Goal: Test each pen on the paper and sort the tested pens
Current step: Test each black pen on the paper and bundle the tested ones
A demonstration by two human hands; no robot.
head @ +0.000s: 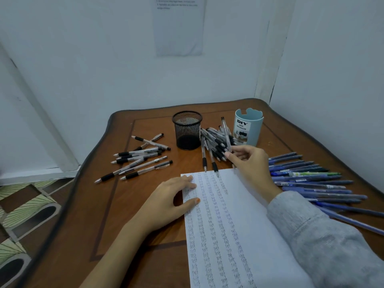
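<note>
On your table (145, 235), the paper (228, 225) lies nearest you, right of centre, with your left hand (166, 200) resting flat on its left edge. Behind the paper sits a pen pile (216, 142), with the cup (187, 129) just to its left and the organizer (248, 126) behind it to the right; your right hand (249, 163) reaches past the paper's far right corner into that pile and pinches one pen (226, 134), nearly upright. A pen group (137, 161) lies left of the cup and behind your left hand, and a pen row (307, 179) lies right of the paper, beside your right forearm.
</note>
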